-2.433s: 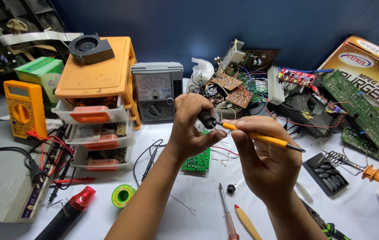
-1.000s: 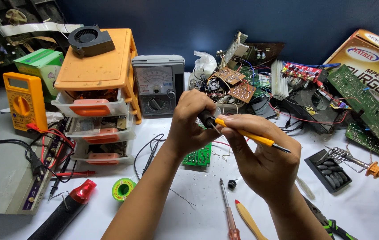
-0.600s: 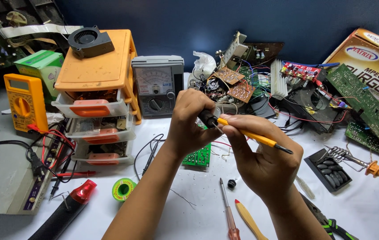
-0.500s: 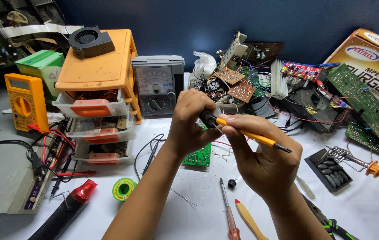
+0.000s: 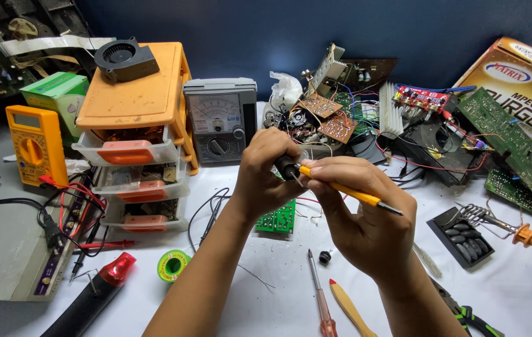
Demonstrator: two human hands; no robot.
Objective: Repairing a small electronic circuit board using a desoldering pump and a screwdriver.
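1. Fingertips first: the left hand [image 5: 265, 178] is pinching a small black part [image 5: 287, 167] between thumb and forefinger, the other fingers curled in; what the part is I cannot tell.
2. The right hand [image 5: 366, 221] is gripping a yellow tool [image 5: 348, 193] pen-style, fingers pressed together around the handle, its dark tip meeting the part — the part is being held in the air above the green board [image 5: 278, 219].
3. To do this well, I judge the left pinch should be staying firm while the tool is turning or pressing straight along its own axis, wrists braced close together.
4. Further out, a red screwdriver [image 5: 319, 304] and a small black knob [image 5: 324, 256] are lying on the table [image 5: 266, 306] — near enough to snag a dropped elbow, so the forearms are best kept raised.
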